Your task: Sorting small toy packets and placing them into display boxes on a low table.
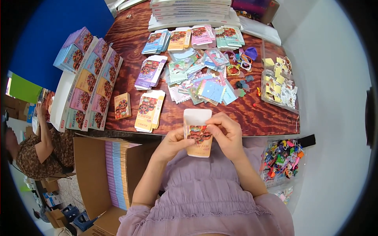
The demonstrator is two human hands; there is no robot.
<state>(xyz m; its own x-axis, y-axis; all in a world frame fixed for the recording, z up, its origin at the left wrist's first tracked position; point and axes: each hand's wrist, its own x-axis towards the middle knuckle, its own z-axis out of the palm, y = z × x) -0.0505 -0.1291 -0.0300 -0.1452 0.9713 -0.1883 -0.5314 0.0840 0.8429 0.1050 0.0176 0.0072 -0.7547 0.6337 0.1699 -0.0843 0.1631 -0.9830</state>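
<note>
Pale-orange box (201, 137), white flap (198, 115) up, red char. pic (200, 131), L hand (171, 144) & R hand (227, 136) pinching it

Worktop (128, 39): red-brown, dark-streaked
Far side: stacked white boxes (191, 11)
Middle: flat cartons (201, 36), heaped cards (212, 89)
Right: clear tray (280, 109)
Near left edge: orange box (122, 106)

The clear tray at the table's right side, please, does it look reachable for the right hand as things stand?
Probably yes: nothing tall stands between the right hand and the clear tray, though that hand would first need to let go of the orange carton.
</note>
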